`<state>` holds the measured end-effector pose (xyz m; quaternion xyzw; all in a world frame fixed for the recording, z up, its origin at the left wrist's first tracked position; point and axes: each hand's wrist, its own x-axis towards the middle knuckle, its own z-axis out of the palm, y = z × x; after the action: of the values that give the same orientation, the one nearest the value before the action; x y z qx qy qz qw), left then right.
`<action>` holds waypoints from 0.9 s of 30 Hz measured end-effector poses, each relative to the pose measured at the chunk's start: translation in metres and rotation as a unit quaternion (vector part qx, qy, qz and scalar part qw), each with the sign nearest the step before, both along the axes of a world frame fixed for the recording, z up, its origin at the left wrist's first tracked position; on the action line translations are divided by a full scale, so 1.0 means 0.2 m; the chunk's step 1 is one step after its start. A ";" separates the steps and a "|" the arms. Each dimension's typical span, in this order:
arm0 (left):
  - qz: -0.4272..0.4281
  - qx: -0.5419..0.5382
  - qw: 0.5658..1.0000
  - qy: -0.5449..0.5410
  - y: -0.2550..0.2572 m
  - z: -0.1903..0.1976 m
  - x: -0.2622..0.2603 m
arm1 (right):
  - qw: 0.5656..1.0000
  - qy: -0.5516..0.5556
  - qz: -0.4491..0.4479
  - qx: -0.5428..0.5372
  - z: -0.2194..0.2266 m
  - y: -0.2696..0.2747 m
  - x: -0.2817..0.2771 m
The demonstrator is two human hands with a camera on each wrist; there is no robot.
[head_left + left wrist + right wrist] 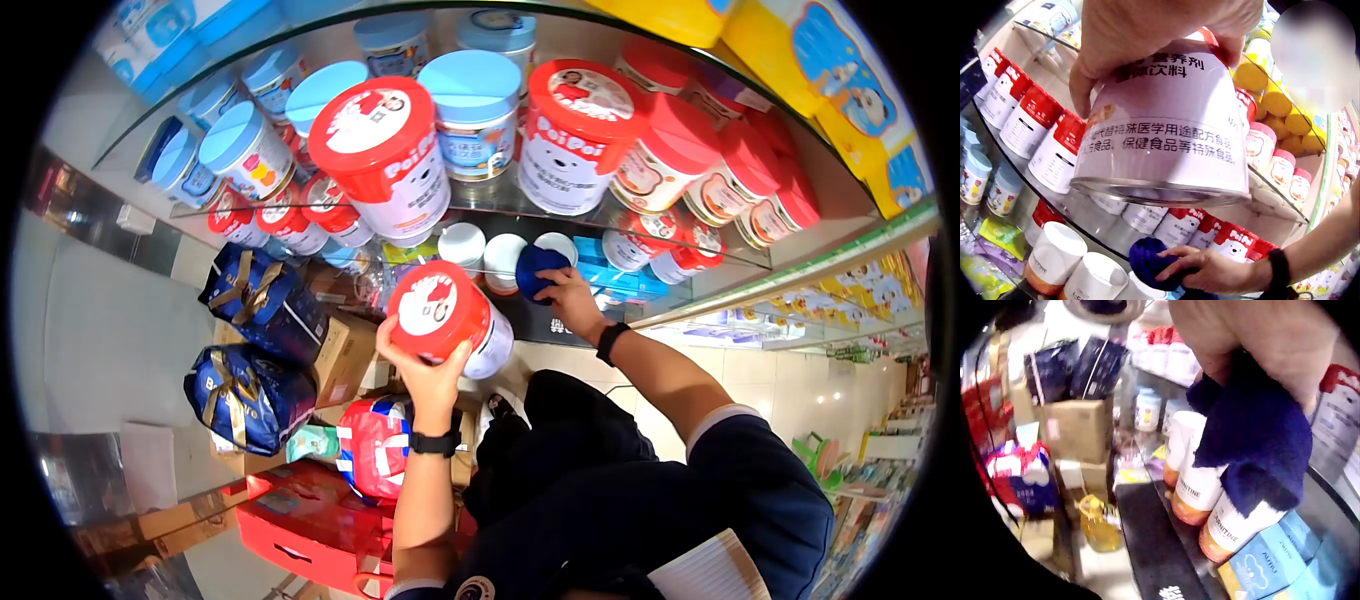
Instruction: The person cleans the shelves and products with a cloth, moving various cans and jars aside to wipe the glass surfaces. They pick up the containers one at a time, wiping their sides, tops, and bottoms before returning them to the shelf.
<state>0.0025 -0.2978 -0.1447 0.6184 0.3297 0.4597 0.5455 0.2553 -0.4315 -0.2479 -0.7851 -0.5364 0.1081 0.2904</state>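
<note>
My left hand (430, 380) grips a large white can with a red lid (432, 312) near its lid end, thumb and fingers spread round the side. The can is tilted in front of the shelves; its printed white side and metal bottom rim fill the middle of the left wrist view. My right hand (570, 298) pinches a bunched dark blue cloth (1260, 437). The cloth lies over the tops of white jars with orange bases (1197, 494) on the low shelf, partly hiding one jar.
Red-lidded cans (575, 140) and blue-lidded cans (470, 115) crowd the glass shelf above. Light blue boxes (1266, 562) stand beside the white jars. Dark blue gift bags (250, 400), cardboard boxes (345, 360) and a red case (310, 530) sit at the left.
</note>
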 end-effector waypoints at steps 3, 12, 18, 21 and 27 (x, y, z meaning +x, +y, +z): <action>-0.014 0.046 0.999 0.018 0.02 -0.03 0.21 | 0.978 0.143 -0.133 0.076 0.07 -0.21 0.00; -0.091 0.090 0.987 0.096 0.07 -0.21 0.94 | 0.922 0.286 -0.237 0.107 0.24 -0.61 0.01; -0.136 0.082 0.987 -0.006 0.03 -0.36 1.21 | 0.886 0.353 -0.272 0.127 0.38 -0.66 0.01; -0.116 0.175 0.976 0.051 0.01 -0.33 1.24 | 0.863 0.404 -0.286 0.102 0.40 -0.66 0.01; -0.115 0.185 0.976 0.014 0.01 -0.25 1.20 | 0.878 0.417 -0.223 0.079 0.49 -0.57 -0.03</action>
<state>0.2425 -0.2950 -0.1941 0.7487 0.1734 0.4378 0.4665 0.2493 -0.5449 -0.1493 -0.7407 -0.1833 0.3147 0.5646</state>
